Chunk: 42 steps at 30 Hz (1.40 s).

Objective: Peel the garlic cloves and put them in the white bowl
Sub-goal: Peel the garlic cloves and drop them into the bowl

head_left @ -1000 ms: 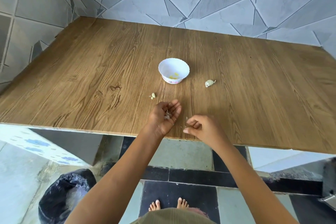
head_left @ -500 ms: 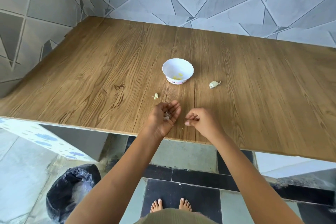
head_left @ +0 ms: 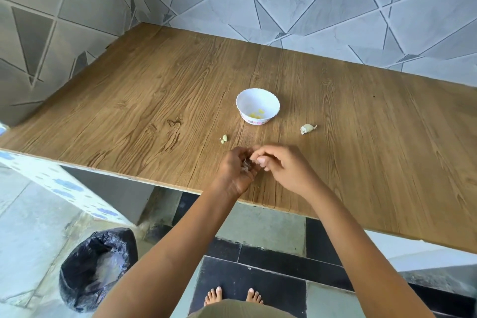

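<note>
A white bowl point(head_left: 258, 106) with a scalloped rim stands mid-table, yellowish peeled garlic at its bottom. A garlic piece with papery skin point(head_left: 307, 128) lies to its right, and a small clove bit point(head_left: 224, 138) lies to its left. My left hand point(head_left: 237, 170) is cupped near the table's front edge and holds thin garlic peels point(head_left: 246, 166) in its palm. My right hand point(head_left: 281, 166) meets it from the right, its curled fingertips touching the peels in the left palm. Whether it pinches a peel is unclear.
The wooden table point(head_left: 154, 100) stands against tiled walls at the back and left. On the floor at lower left sits a bin lined with a black bag point(head_left: 96, 266). My bare feet point(head_left: 233, 297) stand on dark floor tiles.
My right hand has moved left and joined the left hand; its fingertips now reach into the left palm. The view has shifted slightly.
</note>
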Available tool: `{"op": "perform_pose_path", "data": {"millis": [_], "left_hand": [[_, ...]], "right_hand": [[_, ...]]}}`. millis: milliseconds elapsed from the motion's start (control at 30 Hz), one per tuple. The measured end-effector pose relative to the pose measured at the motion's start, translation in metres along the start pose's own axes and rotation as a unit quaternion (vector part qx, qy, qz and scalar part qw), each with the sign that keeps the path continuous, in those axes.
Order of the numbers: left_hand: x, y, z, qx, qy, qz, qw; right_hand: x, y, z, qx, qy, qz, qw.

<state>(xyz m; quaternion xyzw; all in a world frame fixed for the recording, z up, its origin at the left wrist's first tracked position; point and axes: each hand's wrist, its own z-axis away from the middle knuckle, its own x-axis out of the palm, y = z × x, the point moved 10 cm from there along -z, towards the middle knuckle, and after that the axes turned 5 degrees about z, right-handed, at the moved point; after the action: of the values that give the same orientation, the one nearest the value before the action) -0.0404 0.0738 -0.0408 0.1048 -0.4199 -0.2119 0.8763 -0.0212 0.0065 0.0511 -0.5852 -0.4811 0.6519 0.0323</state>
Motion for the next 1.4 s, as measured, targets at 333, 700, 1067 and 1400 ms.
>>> {"op": "perform_pose_path", "data": {"millis": [333, 700, 1067, 1400], "left_hand": [[0.004, -0.007, -0.002, -0.004, -0.008, 0.015, 1.0], [-0.006, 0.0, -0.003, 0.006, -0.015, 0.055, 0.998], [-0.021, 0.008, 0.0, 0.029, 0.0, 0.052, 0.998], [-0.02, 0.0, 0.004, 0.027, 0.015, 0.043, 0.999]], "right_hand": [[-0.001, -0.003, 0.002, -0.047, 0.092, 0.152, 0.983], [0.011, 0.032, 0.03, 0.023, -0.011, 0.051, 0.998], [0.038, 0.037, 0.02, 0.052, -0.079, 0.111, 0.989], [0.009, 0.014, 0.005, -0.018, -0.018, 0.092, 0.995]]}}
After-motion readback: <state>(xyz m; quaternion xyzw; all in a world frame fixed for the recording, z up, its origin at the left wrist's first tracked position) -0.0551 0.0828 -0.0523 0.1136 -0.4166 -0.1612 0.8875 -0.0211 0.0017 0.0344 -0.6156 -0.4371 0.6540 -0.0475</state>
